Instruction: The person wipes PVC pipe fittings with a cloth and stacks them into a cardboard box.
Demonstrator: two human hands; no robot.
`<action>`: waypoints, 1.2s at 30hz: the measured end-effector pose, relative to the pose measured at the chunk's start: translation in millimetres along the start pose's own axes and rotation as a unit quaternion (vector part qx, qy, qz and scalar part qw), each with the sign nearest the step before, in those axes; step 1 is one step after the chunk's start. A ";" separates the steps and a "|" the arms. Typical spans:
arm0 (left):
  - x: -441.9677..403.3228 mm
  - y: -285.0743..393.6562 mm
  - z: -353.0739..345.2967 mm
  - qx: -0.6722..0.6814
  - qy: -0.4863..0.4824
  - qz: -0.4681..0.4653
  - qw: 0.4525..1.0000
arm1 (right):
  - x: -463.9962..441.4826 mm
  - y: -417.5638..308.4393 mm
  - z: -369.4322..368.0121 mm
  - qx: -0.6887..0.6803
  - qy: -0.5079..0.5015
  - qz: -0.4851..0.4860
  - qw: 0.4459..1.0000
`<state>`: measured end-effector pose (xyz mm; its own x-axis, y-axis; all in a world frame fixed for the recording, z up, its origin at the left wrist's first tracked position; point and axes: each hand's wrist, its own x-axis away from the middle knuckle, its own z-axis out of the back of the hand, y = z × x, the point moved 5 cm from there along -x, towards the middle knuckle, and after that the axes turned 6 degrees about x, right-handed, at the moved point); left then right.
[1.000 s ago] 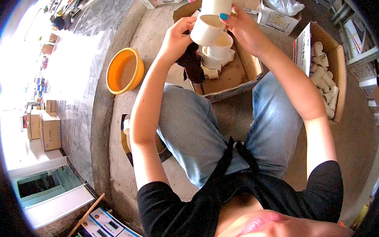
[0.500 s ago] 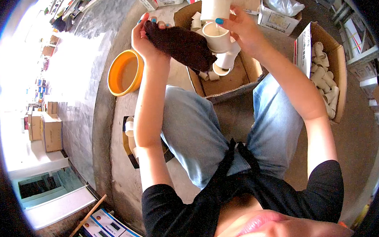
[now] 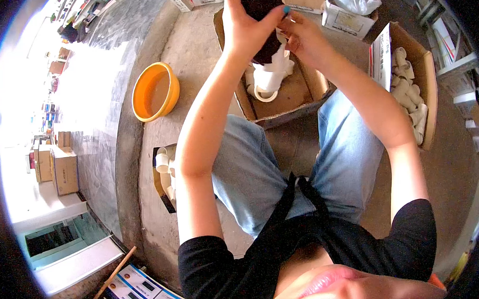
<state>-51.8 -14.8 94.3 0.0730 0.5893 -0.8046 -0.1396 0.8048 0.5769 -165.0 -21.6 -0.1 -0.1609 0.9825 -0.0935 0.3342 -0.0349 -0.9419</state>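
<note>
My left hand (image 3: pixel 248 30) is closed around a dark brown cloth (image 3: pixel 261 5), its thumb stretched toward my right hand. The cloth is draped over a white plastic pipe fitting, which it almost wholly hides. At the cloth's right side, my right hand (image 3: pixel 305 40) has its fingers curled in at the fitting, whose grip is partly covered. Below both hands, several white pipe fittings (image 3: pixel 269 80) lie in an open cardboard box (image 3: pixel 317 83) between my knees.
A yellow basin (image 3: pixel 175 94) stands on the floor at left. Another cardboard box (image 3: pixel 430 100) at right holds several white fittings (image 3: pixel 406 93). More white fittings (image 3: pixel 162 162) sit in a low box beside my left leg. A plastic bag (image 3: pixel 354 2) tops a box at the back.
My left hand has swung right and brought the cloth over the pipe fitting. My right hand has turned and its fingers have curled in; the fitting is now mostly covered.
</note>
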 end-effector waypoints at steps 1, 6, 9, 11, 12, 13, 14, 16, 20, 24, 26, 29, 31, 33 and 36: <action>-0.9 -6.5 0.3 -0.001 -0.012 0.021 1.000 | -1.9 1.5 2.1 -0.012 -0.012 -0.013 1.000; 10.4 -62.4 30.2 -0.012 0.138 -0.017 0.990 | -0.4 -7.9 5.0 -0.134 0.014 -0.094 0.986; 19.0 -81.8 41.1 0.168 0.222 0.101 0.955 | -1.4 -18.3 5.4 -0.186 0.005 -0.049 0.981; 21.2 -54.6 33.3 0.167 0.223 0.085 0.957 | -2.8 -18.8 7.3 -0.236 -0.003 -0.043 0.971; 24.2 -32.7 26.6 0.127 0.218 0.069 0.965 | -3.6 -19.1 8.6 -0.260 -0.007 -0.041 0.965; 26.9 -19.3 21.3 0.087 0.213 0.051 0.972 | -4.6 -20.0 9.8 -0.269 0.006 -0.026 0.963; 31.0 -6.5 15.4 -0.059 0.177 -0.059 0.981 | -5.9 -20.1 9.3 -0.279 0.019 -0.012 0.960; 44.8 -5.4 -12.0 -0.050 0.075 -0.135 0.987 | -8.6 -18.8 10.4 -0.300 0.042 0.016 0.953; 56.8 0.3 -41.8 -0.129 0.008 -0.190 0.973 | -6.6 -2.6 26.0 -0.245 0.053 0.025 0.968; 50.0 -20.5 -34.9 -0.069 0.077 -0.055 0.993 | -4.3 -20.4 15.6 -0.274 0.116 0.051 0.953; 47.1 -29.6 -32.8 -0.019 0.132 0.020 0.991 | 0.2 -23.9 8.9 -0.297 0.133 0.028 0.945; 49.9 -49.8 -30.5 0.098 0.193 0.195 0.957 | 2.7 -14.4 8.5 -0.283 0.170 0.022 0.944; 56.5 -74.0 -26.2 0.113 0.217 0.224 0.943 | -2.0 0.9 15.6 -0.264 0.194 0.051 0.944; 54.7 -77.7 -23.7 0.123 0.222 0.243 0.936 | -2.2 0.6 13.9 -0.296 0.192 0.039 0.935; 55.9 -98.7 -19.0 0.084 0.214 0.372 0.899 | -5.1 -0.3 10.0 -0.278 0.173 0.016 0.945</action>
<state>-52.7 -62.6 -10.2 -0.3705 0.9172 -0.1465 0.1614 0.2189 0.9623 -173.5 -28.4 -2.5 0.1388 0.9869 0.0826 0.7852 -0.0589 -0.6164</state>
